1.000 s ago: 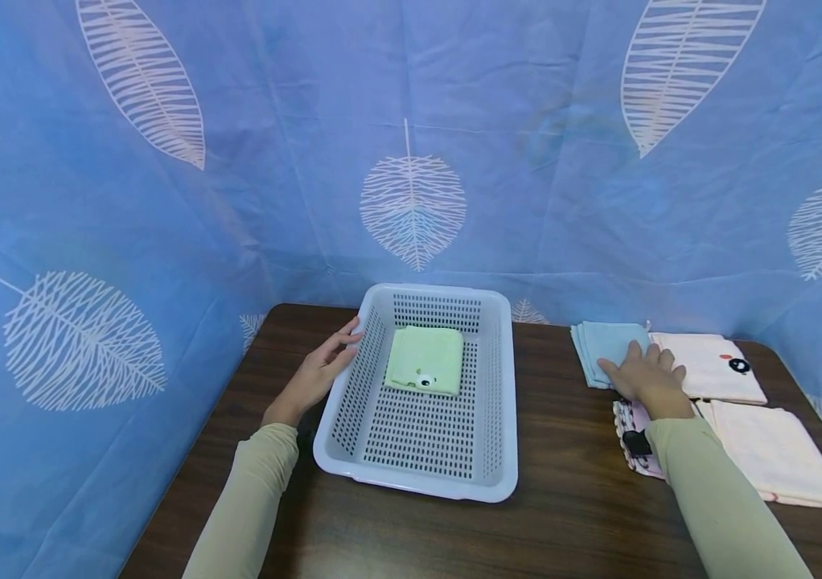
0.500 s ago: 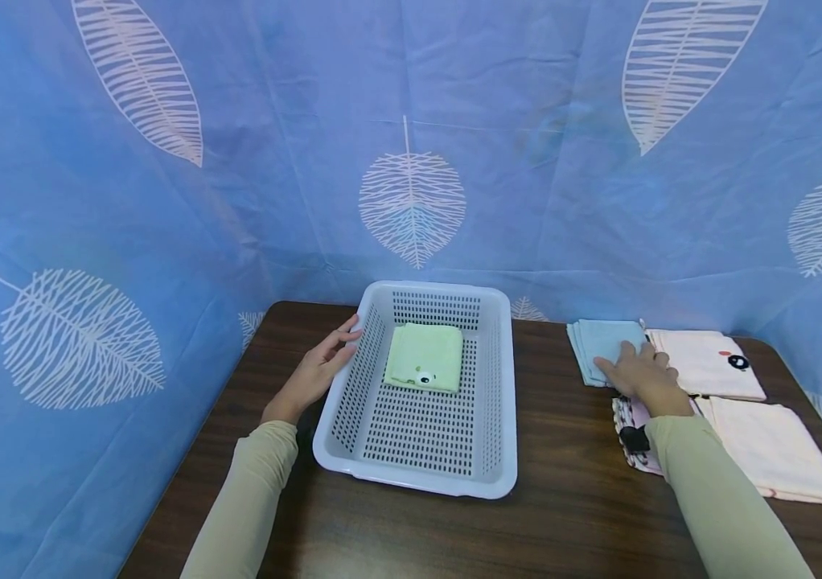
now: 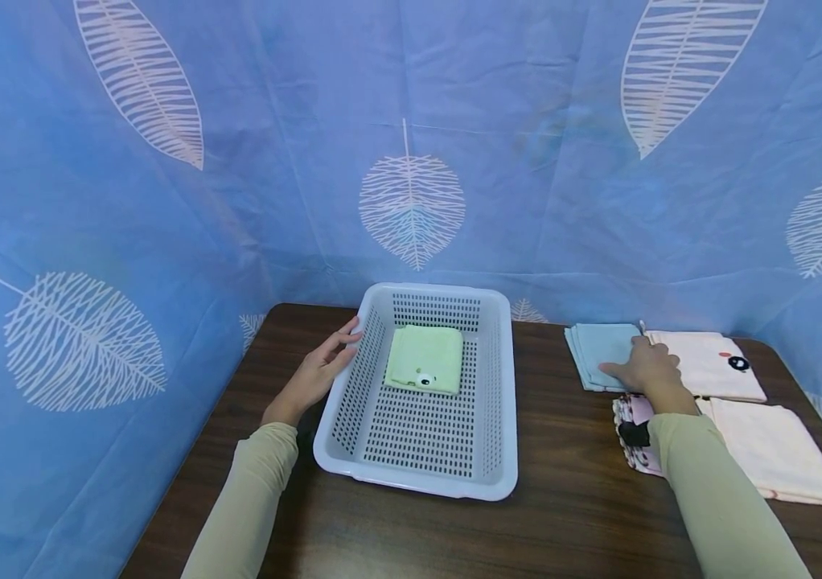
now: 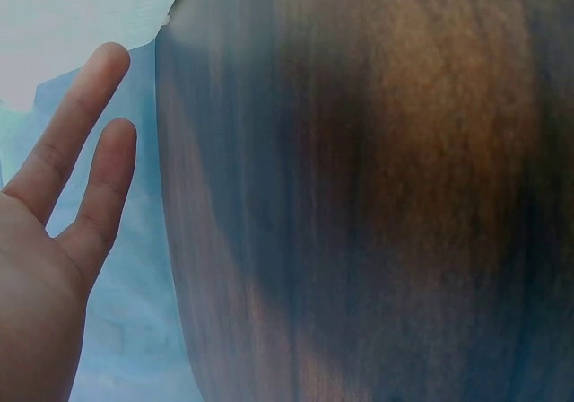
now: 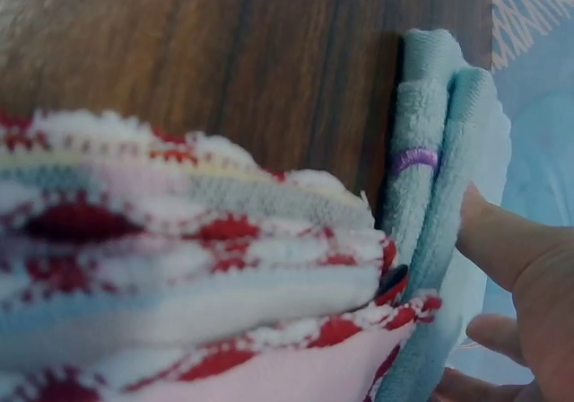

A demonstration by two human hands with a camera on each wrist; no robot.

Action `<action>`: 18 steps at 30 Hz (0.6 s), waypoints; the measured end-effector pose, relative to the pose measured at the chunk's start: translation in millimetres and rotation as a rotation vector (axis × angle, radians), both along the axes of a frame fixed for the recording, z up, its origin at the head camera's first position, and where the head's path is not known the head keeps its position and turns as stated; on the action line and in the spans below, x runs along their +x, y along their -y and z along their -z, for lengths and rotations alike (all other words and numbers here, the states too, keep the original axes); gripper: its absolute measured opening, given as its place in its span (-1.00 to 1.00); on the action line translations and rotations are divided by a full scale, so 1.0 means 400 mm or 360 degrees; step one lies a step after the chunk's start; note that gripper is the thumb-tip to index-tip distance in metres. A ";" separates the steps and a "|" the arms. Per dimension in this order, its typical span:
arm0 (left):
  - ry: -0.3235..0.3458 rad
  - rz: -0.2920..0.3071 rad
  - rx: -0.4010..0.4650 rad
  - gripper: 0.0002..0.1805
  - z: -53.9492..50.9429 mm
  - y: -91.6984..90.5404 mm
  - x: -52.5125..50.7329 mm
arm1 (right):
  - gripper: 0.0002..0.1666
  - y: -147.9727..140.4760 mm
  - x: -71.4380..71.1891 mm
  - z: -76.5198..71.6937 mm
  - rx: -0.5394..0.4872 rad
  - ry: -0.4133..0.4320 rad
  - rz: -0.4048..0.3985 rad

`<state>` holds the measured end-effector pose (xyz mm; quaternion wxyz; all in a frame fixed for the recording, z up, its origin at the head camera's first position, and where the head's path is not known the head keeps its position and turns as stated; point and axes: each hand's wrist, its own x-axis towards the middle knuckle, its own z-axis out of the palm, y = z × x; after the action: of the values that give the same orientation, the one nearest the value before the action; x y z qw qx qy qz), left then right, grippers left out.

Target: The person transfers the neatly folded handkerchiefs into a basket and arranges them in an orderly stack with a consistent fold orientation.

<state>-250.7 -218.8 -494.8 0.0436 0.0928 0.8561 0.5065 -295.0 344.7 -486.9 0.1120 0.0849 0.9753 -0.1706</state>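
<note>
My left hand [image 3: 313, 376] touches the left rim of a pale blue-white plastic basket [image 3: 421, 485] with extended, spread fingers. Inside the basket lies a folded green towel [image 3: 421, 354] with a cartoon eye. On the right, my right hand [image 3: 651, 370] bends over the right part of a folded light blue towel [image 3: 599, 346], fingers curled and thumb on the cloth. Up close in the right wrist view, the blue towel [image 5: 430, 142] shows stacked folds and a purple tag, with the thumb against it; part of the fingers is hidden.
Beside the right hand lie a white towel [image 3: 708, 366] with a cartoon face, a cream towel [image 3: 780, 450], and a patterned pink towel [image 3: 635, 438] partly under the forearm. The dark wooden table [image 3: 563, 515] meets blue leaf-print curtains [image 3: 310, 161] at the back and sides.
The right hand's fingers, spread over the blue towel before, have drawn together and curled on it. The blue towel has shifted slightly left. The left hand and basket stay put.
</note>
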 end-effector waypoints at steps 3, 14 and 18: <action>0.0000 -0.0004 -0.0001 -0.53 0.001 0.000 0.000 | 0.25 -0.003 -0.004 0.003 0.0002 0.0004 0.0056; -0.0011 0.0021 0.0006 -0.50 0.002 0.001 0.000 | 0.41 -0.002 -0.006 -0.004 0.0003 0.0104 0.0183; -0.0007 0.0013 0.0004 -0.51 -0.001 0.000 0.002 | 0.41 0.002 -0.006 -0.006 -0.0003 0.0117 0.0224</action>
<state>-249.9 -218.6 -494.4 0.0437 0.0974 0.8552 0.5072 -297.3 344.0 -484.5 0.1355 0.1594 0.9619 -0.1758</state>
